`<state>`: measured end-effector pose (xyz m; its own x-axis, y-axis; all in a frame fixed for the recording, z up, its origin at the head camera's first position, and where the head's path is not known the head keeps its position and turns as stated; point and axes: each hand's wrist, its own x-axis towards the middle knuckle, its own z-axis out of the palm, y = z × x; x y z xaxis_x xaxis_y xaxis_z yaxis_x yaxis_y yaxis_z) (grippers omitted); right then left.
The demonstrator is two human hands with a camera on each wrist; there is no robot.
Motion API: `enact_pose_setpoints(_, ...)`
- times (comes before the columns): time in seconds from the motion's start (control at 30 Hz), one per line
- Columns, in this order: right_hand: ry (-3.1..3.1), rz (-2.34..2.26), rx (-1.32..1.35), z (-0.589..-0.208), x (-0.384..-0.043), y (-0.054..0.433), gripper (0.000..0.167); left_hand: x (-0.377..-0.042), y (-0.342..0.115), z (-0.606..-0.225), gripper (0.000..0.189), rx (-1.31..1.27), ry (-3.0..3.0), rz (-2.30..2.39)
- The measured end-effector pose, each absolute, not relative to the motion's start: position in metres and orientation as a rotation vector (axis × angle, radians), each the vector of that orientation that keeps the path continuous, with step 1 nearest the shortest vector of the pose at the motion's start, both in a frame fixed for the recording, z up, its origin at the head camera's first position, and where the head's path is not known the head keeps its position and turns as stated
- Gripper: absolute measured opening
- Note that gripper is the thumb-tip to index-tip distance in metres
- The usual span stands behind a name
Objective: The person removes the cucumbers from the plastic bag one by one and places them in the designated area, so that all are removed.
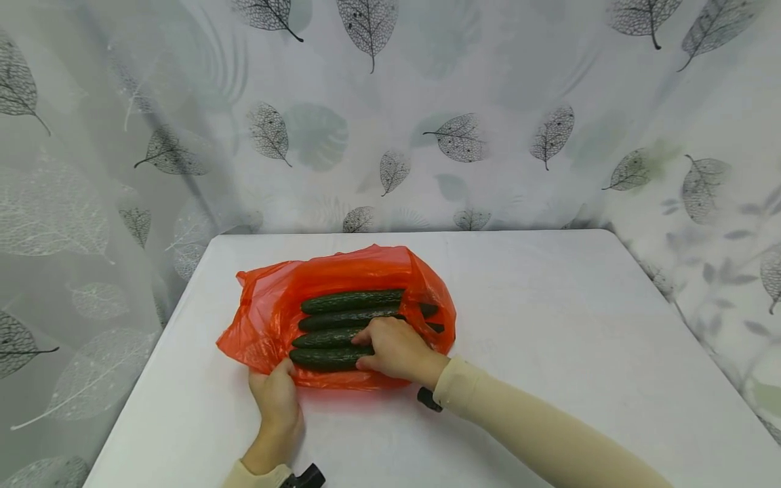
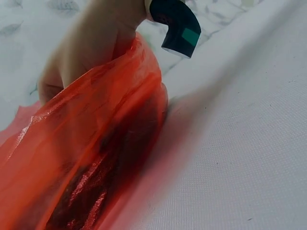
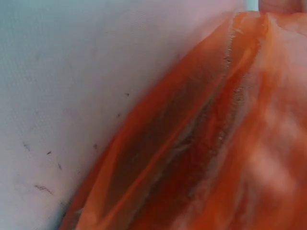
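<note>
A red plastic bag [image 1: 348, 271] lies on the table with its opening spread, showing several dark green cucumbers side by side. My left hand [image 1: 277, 400] grips the bag's near left edge, thumb on top and the fingers hidden beneath. Over the nearest cucumber [image 1: 323, 359] reaches my right hand [image 1: 399, 349], its thumb and index finger bent about that cucumber's right part. The second cucumber [image 1: 326, 337] from the front lies right by the index finger. In the left wrist view, a hand [image 2: 91, 43] is partly behind the bag's thin film [image 2: 96, 124]. Crumpled bag film [image 3: 230, 158] fills much of the right wrist view.
The white table [image 1: 567, 325] extends to the right of the bag. A leaf-patterned curtain [image 1: 415, 102] hangs behind the table and at both sides. Black wrist devices show at the left cuff [image 1: 305, 476] and under the right wrist [image 1: 429, 400].
</note>
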<state>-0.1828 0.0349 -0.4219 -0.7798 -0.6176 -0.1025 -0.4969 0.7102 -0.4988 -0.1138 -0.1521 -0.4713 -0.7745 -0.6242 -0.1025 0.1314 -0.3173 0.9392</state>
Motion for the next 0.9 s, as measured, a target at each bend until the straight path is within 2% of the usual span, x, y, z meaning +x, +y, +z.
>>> enact_pose_setpoints(0.13,2.722,-0.633,-0.923,-0.424,-0.18,0.035,0.033,-0.113,-0.151,-0.472,0.061,0.623,-1.435,-2.128)
enact_pose_setpoints(0.57,2.811,-0.482,-1.001,-0.429,-0.172,0.035,0.035,-0.111,-0.148,-0.471,0.056,0.644,-1.422,-2.155)
enact_pose_setpoints(0.9,2.791,-0.458,-1.046,-0.432,-0.167,0.035,0.033,-0.109,-0.146,-0.47,0.063,0.654,-1.411,-2.212)
